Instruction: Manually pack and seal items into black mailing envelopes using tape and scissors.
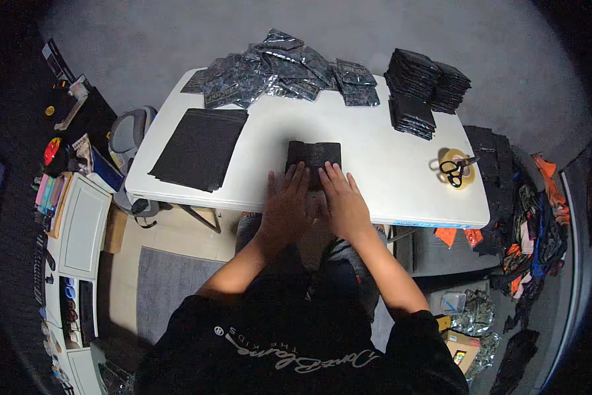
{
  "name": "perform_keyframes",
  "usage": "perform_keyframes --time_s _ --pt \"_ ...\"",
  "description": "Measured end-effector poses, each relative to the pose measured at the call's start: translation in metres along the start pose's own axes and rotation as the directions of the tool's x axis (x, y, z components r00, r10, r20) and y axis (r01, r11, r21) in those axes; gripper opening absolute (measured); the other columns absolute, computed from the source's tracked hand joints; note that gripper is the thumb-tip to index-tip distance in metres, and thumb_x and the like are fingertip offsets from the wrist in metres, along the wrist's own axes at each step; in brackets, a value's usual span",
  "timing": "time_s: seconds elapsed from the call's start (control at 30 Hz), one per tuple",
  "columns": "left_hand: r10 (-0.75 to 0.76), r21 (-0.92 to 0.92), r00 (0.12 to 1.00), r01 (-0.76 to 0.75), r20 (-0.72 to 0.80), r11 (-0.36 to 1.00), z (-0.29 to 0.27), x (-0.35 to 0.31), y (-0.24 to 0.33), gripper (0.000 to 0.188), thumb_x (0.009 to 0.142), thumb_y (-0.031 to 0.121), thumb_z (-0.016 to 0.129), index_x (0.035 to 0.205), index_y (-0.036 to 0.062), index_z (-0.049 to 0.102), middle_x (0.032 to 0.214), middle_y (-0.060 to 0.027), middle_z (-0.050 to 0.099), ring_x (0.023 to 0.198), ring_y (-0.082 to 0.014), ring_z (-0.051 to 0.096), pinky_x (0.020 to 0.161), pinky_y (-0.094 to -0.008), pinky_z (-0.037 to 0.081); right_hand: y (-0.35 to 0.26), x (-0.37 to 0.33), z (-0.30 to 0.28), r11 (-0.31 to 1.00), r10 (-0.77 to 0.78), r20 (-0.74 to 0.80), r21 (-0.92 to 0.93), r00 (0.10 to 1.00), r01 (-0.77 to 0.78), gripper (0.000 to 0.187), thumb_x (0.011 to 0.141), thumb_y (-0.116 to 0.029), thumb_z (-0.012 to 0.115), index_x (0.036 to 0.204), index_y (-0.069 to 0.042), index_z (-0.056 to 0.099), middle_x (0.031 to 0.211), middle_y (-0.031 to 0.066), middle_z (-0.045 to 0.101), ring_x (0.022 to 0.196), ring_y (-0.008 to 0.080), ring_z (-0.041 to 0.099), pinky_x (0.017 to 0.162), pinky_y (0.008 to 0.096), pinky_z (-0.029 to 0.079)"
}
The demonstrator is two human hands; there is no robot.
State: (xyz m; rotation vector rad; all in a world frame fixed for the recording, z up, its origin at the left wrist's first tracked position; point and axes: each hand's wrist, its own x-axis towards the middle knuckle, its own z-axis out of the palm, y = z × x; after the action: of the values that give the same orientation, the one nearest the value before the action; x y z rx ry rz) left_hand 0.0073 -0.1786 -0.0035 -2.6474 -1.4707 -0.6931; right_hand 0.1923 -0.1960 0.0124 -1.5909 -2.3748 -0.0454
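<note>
A small black folded piece [314, 150] lies at the near edge of the white table, in front of my body; whether it is cloth, paper or a bag I cannot tell. Its far edge shows a fold or overlap near the middle. My left hand [288, 201] rests on its left part, fingers stretched out and pointing away from me. On the right part my right hand [343, 203] lies with its fingers extended too. The palms cover the near portion. To the left is a stack of flat black sheets [202, 148], slightly fanned at the near edge.
Shiny plastic-wrapped dark packets [269, 69] are heaped along the table's far edge, with a smaller pile [357, 82] beside them. Neat stacks of black packets [414, 82] stand far right. Black-handled scissors [455, 172] lie on a tape roll [466, 184]. A white cabinet [78, 230] stands left.
</note>
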Motion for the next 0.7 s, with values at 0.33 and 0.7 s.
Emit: perform_keyframes --time_s 0.33,0.7 --pt "-0.026 0.141 0.999 0.023 0.024 0.990 -0.018 -0.012 -0.020 0.072 0.103 0.044 0.053 0.148 -0.0127 0.045 0.155 -0.0302 0.046 0.151 -0.0421 0.037 0.124 -0.0622 0.021 0.001 -0.002 0.007 0.997 0.070 -0.064 0.031 0.995 -0.068 0.070 0.101 -0.028 0.059 0.157 0.006 0.035 0.167 0.0243 0.032 0.157 0.0347 0.029 0.128 0.0502 0.023" --pt "0.040 -0.110 0.999 -0.038 0.021 0.993 -0.007 0.008 -0.014 0.072 0.105 0.044 0.052 0.150 -0.0115 0.042 0.157 -0.0305 0.044 0.149 -0.0435 0.038 0.122 -0.0628 0.026 0.009 -0.003 0.003 0.993 0.052 -0.088 0.113 0.995 -0.041 0.068 0.095 -0.016 0.064 0.154 0.006 0.040 0.163 0.0258 0.037 0.152 0.0390 0.036 0.126 0.0482 0.029"
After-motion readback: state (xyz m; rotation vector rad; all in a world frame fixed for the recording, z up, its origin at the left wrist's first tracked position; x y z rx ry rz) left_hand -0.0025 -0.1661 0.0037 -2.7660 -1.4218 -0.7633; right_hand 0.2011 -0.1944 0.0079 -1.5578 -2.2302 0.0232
